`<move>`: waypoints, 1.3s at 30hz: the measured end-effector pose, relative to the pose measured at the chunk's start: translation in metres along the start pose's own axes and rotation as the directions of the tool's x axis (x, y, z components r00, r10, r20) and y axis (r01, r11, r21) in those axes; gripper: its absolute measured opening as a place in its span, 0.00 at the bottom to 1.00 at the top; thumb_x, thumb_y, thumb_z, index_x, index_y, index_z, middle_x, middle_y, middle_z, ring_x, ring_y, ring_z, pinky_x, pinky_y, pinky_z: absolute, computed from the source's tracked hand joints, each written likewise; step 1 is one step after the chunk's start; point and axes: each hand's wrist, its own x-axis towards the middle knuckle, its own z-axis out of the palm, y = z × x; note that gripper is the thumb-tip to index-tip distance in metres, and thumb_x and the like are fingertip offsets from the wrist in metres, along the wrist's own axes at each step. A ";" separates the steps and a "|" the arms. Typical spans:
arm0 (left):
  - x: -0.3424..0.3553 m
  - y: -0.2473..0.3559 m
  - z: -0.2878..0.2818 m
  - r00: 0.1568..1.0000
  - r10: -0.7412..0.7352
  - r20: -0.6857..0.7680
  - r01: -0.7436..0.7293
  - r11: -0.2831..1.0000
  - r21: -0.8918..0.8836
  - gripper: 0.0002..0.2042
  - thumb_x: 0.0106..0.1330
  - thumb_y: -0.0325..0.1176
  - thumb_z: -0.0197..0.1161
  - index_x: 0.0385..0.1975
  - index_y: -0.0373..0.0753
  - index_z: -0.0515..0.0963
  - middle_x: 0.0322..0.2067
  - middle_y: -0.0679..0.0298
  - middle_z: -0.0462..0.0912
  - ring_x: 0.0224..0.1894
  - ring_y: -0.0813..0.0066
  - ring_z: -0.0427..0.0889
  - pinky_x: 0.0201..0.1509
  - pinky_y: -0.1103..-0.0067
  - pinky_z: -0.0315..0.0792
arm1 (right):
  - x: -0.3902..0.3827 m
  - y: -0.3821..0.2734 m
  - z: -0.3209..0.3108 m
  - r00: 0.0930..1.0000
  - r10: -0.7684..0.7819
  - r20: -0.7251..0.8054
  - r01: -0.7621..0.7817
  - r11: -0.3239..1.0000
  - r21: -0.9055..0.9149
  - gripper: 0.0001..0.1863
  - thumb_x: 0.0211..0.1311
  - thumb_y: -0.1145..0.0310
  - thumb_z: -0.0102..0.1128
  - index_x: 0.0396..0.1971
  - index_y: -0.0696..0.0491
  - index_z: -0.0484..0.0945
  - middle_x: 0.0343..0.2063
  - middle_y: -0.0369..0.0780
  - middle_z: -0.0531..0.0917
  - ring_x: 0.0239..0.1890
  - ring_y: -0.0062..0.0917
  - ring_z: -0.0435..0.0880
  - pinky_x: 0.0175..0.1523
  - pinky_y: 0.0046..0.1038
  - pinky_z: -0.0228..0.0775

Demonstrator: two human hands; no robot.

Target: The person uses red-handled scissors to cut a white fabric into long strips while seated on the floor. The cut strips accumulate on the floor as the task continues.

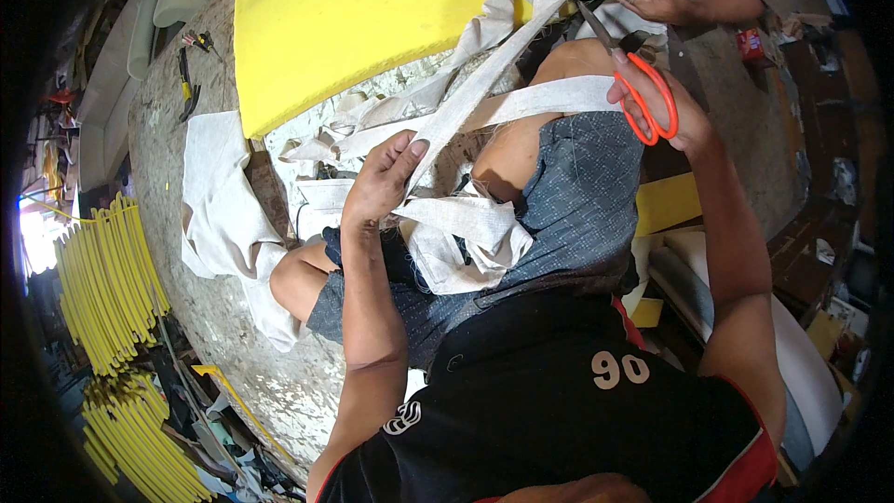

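My left hand (384,172) pinches a long off-white fabric strip (506,63) with frayed edges, which runs up and away to the right. In my right hand (687,121) is a pair of scissors (599,26) with orange handles, blades pointing up toward the far side. A second pale strip (559,98) stretches across above my knee, its right end at my right fingers. Part of the cloth lies bunched (466,237) in my lap. At the far right, a co-worker's hand (657,2) holds the far end of the fabric.
A thick yellow foam sheet (354,28) lies across the far side of the worn work surface (214,317). Left of it are pliers (189,88) with black and yellow handles. A loose white cloth (223,196) drapes beside my knee. Stacked yellow pieces (112,284) stand at the left.
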 end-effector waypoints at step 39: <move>0.001 -0.010 -0.015 0.998 -0.058 -0.003 0.058 0.998 0.011 0.13 0.79 0.39 0.57 0.35 0.38 0.79 0.23 0.80 0.69 0.25 0.90 0.60 0.27 0.85 0.56 | 0.006 0.003 0.003 1.000 0.002 0.000 -0.002 1.000 0.010 0.36 0.69 0.34 0.53 0.28 0.58 0.77 0.10 0.29 0.67 0.09 0.13 0.65 0.17 0.18 0.58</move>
